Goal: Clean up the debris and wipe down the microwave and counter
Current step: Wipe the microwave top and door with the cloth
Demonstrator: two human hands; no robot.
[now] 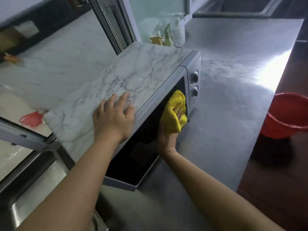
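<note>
— Where is the microwave [133, 77] placed?

— It is set on the steel tabletop [233, 100], near the tabletop's left edge, beside the sink [33, 185]. Its top is covered in a marble pattern, its dark door faces right, and two round knobs [194, 84] are seen on the panel at the far end of the front.

— And the cloth?

— A yellow cloth [176, 110] is pressed against the dark door, just beside the knob panel. It is bunched and grasped by the right hand [168, 135], whose fingers are curled into the folds.

— How is the other grip described?

— The left hand [113, 117] is laid flat on the marble top, near its front edge, with fingers spread and straight; nothing is grasped by it.

— What else is carried by the tabletop?

— At the far left corner, behind the microwave, a white pump bottle [178, 32] and a few spray bottles [164, 36] are grouped against the window; their details are blurred. The wide stretch of steel to the right of the microwave is marked by a bright glare.

— And beyond the tabletop?

— A red bucket [285, 117] is seen past the right edge, lower down on a dark floor. A red plastic bag [31, 120] is seen left of the microwave; what it lies on cannot be told.
</note>
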